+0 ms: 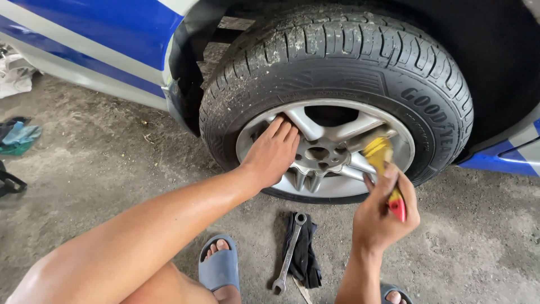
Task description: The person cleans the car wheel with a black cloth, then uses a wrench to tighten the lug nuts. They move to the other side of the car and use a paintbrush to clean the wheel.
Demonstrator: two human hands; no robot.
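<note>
A car wheel with a black tyre (337,62) and a silver alloy rim (329,152) fills the upper middle of the view. My left hand (273,152) lies flat on the rim's left side, fingers together, holding nothing. My right hand (382,217) grips a brush (382,163) with a red handle and yellowish bristles. The bristles touch the rim's right spokes and look blurred.
A combination wrench (288,253) lies on a black cloth (306,256) on the concrete floor below the wheel. My feet wear grey slides (219,270). The blue and white car body (95,34) stretches left. Rags (17,138) lie at far left.
</note>
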